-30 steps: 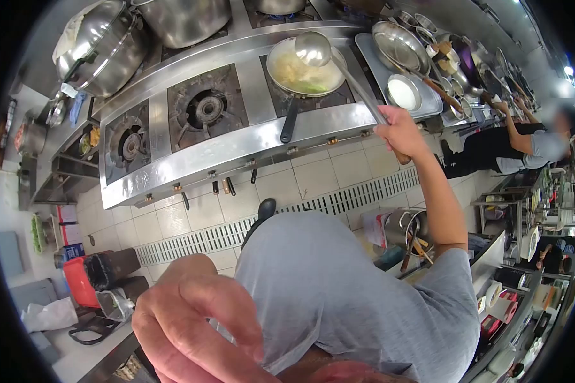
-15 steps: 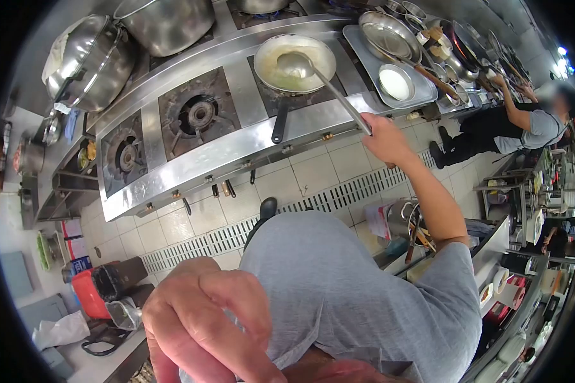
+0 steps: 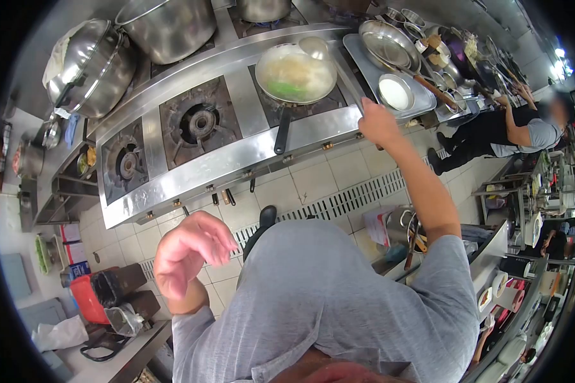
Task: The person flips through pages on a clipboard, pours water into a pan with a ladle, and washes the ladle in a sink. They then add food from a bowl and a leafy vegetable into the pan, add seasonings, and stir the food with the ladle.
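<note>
My right hand (image 3: 379,123) is closed round the handle end of a long metal ladle (image 3: 314,48). The ladle's bowl is over the far right rim of a frying pan (image 3: 262,78), which sits on the right front burner, its black handle pointing toward me. Pale liquid with a bright green patch covers the bottom of the pan. In front of my torso, to the left, my left hand (image 3: 193,251) is raised with loosely curled fingers, and I see nothing in it.
Two bare burners (image 3: 200,121) lie left of the pan. Large steel pots (image 3: 167,29) stand behind. At right a metal tray (image 3: 361,57) carries a bowl of white stuff (image 3: 395,92) and pans. A co-worker (image 3: 524,134) stands farther right.
My left hand has dropped from near the camera and moved forward. The ladle has lifted from the pan's contents to its far right rim, uncovering the green patch.
</note>
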`<action>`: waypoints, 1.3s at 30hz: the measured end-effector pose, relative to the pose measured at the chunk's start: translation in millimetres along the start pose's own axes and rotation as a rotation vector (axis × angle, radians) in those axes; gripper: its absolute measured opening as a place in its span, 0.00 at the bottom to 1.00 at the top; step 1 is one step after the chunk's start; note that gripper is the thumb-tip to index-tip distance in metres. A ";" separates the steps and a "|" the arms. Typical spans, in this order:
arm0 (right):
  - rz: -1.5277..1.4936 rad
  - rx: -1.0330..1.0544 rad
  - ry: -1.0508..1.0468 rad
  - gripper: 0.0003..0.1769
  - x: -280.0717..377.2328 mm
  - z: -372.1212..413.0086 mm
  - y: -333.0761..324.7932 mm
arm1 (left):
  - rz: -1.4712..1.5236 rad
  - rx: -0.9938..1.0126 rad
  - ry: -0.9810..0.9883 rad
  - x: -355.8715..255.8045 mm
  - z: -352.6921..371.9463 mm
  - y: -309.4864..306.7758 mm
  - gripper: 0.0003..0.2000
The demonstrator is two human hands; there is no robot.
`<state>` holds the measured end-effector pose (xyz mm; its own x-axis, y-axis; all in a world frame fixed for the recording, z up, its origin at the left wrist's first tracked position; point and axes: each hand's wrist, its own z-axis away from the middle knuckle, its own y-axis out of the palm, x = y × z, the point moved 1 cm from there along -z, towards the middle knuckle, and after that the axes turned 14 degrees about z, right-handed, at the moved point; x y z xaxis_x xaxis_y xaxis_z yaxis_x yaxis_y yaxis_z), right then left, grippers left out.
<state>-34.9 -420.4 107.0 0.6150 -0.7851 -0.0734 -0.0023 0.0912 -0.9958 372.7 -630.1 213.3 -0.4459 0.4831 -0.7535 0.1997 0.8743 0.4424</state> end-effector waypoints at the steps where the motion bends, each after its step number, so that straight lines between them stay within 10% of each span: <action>1: 0.005 -0.038 -0.026 0.18 -1.8 -3.2 16.4 | -0.014 -0.090 -0.037 1.0 10.7 -3.5 0.35; 12: -1.726 0.794 0.294 0.08 8.0 5.6 8.0 | 0.002 -0.530 0.002 11.9 72.0 -32.0 0.33; 24: -1.014 0.404 0.073 0.08 22.5 30.0 -10.8 | 0.018 -0.471 -0.042 11.0 57.3 -42.3 0.32; 30: -0.246 -0.098 -0.089 0.23 26.3 32.2 -16.9 | 0.034 -0.435 -0.061 12.7 45.8 -50.6 0.31; 39: -0.143 0.042 0.116 0.21 43.4 18.9 23.4 | 0.071 -0.367 -0.096 18.3 35.4 -68.5 0.29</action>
<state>6.7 -440.7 81.5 0.5114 -0.8572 0.0607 0.1130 -0.0029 -0.9936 381.7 -679.4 152.0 -0.3549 0.5591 -0.7493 -0.1068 0.7720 0.6266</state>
